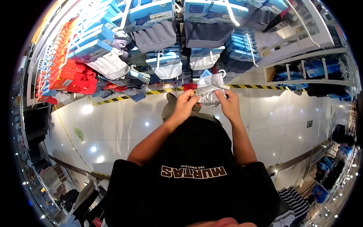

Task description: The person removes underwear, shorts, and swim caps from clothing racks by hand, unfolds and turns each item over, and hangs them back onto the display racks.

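Note:
Both my hands hold a small folded pale grey-white garment [210, 91] in front of my waist, just below the hanging racks. My left hand [184, 104] pinches its left side between thumb and fingers. My right hand [229, 104] grips its right side, the thumb lying on top of the fabric. A piece of blue card [204, 73] and a small white hanger hook [222, 72] show at its upper edge. The garment's exact kind cannot be made out.
White rack hooks [230, 15] jut out above my hands. Grey garments on blue cards [153, 36] hang ahead, with red ones [75, 77] at the left. Yellow-black tape [261, 87] crosses the tiled floor [151, 125]. A shelf of packs [314, 70] stands at the right.

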Demonstrator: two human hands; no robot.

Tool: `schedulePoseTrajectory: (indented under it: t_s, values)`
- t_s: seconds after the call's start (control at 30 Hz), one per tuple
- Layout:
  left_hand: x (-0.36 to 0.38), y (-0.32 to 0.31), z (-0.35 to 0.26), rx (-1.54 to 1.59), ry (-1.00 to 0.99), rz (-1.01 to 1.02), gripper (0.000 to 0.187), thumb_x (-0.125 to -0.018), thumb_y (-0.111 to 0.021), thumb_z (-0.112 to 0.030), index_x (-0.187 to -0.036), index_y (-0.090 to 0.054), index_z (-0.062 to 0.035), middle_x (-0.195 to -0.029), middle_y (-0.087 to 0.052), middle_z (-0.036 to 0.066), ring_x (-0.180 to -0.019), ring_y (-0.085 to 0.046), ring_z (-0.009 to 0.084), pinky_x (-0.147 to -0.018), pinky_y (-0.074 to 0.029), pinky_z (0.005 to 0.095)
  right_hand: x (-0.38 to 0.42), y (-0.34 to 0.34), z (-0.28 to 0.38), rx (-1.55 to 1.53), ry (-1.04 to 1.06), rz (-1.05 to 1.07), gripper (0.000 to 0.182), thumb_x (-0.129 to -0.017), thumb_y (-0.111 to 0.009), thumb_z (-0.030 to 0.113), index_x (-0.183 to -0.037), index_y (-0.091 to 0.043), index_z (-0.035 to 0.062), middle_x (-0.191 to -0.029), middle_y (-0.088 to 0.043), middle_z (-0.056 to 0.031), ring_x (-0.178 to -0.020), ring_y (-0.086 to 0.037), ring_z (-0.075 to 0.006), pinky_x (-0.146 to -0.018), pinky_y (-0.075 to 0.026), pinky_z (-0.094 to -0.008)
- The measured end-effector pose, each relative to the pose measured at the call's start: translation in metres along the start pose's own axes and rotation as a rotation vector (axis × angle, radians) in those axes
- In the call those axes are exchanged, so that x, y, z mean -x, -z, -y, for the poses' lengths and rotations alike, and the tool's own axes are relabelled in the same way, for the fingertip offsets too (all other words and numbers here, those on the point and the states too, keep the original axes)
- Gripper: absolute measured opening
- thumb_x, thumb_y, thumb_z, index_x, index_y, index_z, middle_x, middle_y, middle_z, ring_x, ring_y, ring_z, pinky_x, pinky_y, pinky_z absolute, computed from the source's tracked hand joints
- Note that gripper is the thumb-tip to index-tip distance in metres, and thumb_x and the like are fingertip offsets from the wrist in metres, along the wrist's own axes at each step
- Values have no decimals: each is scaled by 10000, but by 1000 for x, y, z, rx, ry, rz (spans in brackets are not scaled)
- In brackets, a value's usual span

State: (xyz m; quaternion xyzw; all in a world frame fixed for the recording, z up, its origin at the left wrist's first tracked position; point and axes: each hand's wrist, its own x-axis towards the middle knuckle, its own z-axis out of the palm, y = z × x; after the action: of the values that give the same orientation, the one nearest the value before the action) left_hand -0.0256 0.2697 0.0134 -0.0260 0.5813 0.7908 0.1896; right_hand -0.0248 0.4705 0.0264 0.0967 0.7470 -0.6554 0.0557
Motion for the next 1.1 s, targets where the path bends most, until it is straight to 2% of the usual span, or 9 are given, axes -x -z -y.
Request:
schedulePoseTrajectory:
  t_s: [0.23,0.27,0.43,0.47,0.63,0.67,0.77,1.03,1.1]
  values:
    - [-3,2,-1,-89,65,-24,122,-973,-568,-117,-891,-588,-29,-859,-659,47,-776,-613,92,-705,-487,255,2,28,24,-173,176,-50,206,-927,-674,128,-1082,-684,-8,-1090,-645,-50,-950,-585,-136,-816,-460,-260]
    - [-5,12,9,-125,76,13,125,-973,-572,-120,-893,-591,-27,-864,-661,47,-770,-609,92,-708,-488,258,-3,41,19,-130,228,-91,260,-938,-651,104,-1184,-642,19,-1191,-615,-67,-1022,-588,-163,-902,-454,-276]
    - [-1,8,17,-233,160,58,177,-975,-601,-168,-884,-605,-17,-820,-653,44,-750,-600,90,-719,-484,250,-33,83,75,-241,515,-457,531,-953,-608,51,-1431,-379,13,-1258,-578,-117,-1139,-565,-202,-998,-433,-309]
    - [0,2,19,-182,118,24,184,-951,-648,-177,-859,-610,-23,-748,-636,18,-695,-587,69,-652,-465,220,-38,91,87,-259,517,-477,518,-956,-609,58,-1421,-387,11,-1248,-579,-126,-1130,-569,-198,-995,-433,-309]
    - [3,0,22,-243,154,87,198,-949,-665,-203,-888,-615,-21,-753,-634,16,-703,-597,74,-646,-460,218,-77,123,139,-373,656,-541,421,-963,-616,78,-1336,-446,-19,-1189,-604,-130,-1098,-583,-186,-989,-440,-311]
    - [3,1,23,-264,148,92,201,-949,-667,-204,-886,-613,-20,-757,-634,17,-703,-599,75,-646,-462,219,-84,127,148,-379,701,-505,356,-962,-626,90,-1272,-486,-16,-1159,-619,-114,-1080,-587,-175,-980,-442,-310]
    - [2,4,24,-266,129,77,206,-945,-671,-203,-885,-610,-16,-767,-634,20,-703,-605,79,-645,-470,225,-104,132,166,-380,790,-445,358,-958,-624,71,-1274,-484,-21,-1175,-606,-110,-1059,-585,-151,-950,-454,-283]
    - [3,11,28,-256,119,16,177,-957,-646,-187,-906,-619,-19,-793,-665,33,-725,-618,85,-676,-488,234,-154,119,177,-355,644,-308,363,-945,-663,144,-1256,-559,-11,-1149,-642,-74,-1017,-581,-117,-917,-430,-266]
    - [2,11,28,-252,132,15,174,-957,-646,-185,-907,-618,-21,-801,-663,34,-730,-621,87,-683,-492,236,-169,118,179,-380,610,-323,358,-961,-639,141,-1257,-540,-35,-1157,-636,-84,-1056,-574,-127,-964,-409,-275]
